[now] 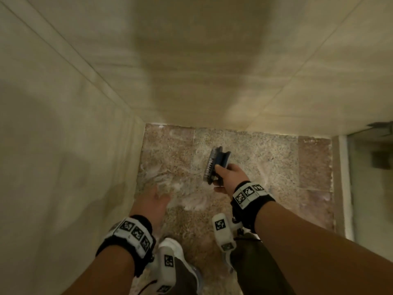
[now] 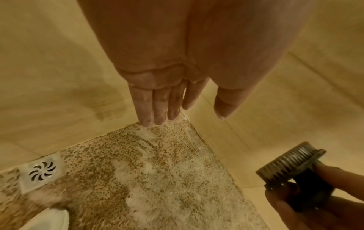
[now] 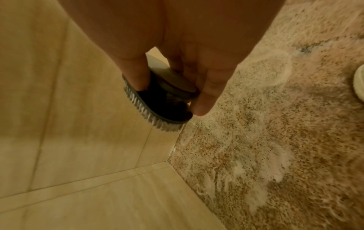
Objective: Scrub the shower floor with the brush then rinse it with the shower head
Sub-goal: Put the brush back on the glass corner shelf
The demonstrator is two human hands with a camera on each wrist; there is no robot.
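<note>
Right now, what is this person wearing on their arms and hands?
Both forearms are bare, with no sleeves or gloves. Each wrist carries a black band topped by a white block printed with black-and-white square code markers; the other band matches. A white camera unit with the same markers hangs beneath each wrist. The left hand is bare.

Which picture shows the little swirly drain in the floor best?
The left wrist view. The drain sits there in plain sight, a square metal plate with swirl slots set in the speckled floor beside the wall. The head view and the right wrist view do not show it at all.
</note>
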